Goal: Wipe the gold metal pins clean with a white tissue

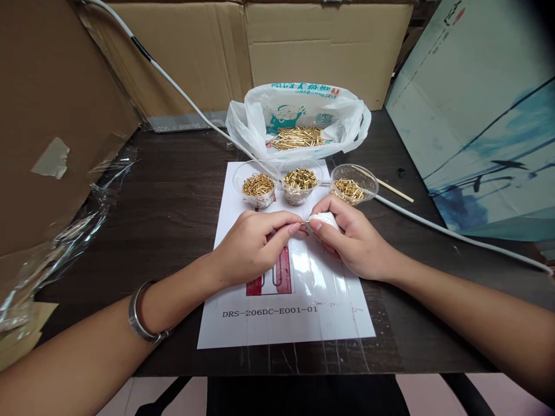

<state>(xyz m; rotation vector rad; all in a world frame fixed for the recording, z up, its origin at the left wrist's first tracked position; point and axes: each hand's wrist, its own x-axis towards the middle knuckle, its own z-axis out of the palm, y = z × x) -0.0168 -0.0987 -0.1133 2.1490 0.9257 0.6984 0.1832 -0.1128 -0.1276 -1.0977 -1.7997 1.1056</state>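
Observation:
Between thumb and forefinger, my left hand [260,242] pinches a small brass-coloured pin [306,222]. My right hand [349,237] is closed on a white wad of tissue [325,219], and the pin's right end meets it. Both hands hover over a printed sheet [277,334] with a red picture on it. Just beyond them stand a left clear cup [258,186], a middle clear cup [300,184] and a right clear cup [352,188], each with small brass-coloured metal pieces. The fingertips partly hide the pin.
Behind the cups, an open white plastic bag [260,124] holds longer brass-coloured pins [299,137]. A white cable [433,222] crosses the table behind the hands. A thin wooden stick [390,188] lies by the right cup. Cardboard [173,63] and a painted panel [485,133] wall the table.

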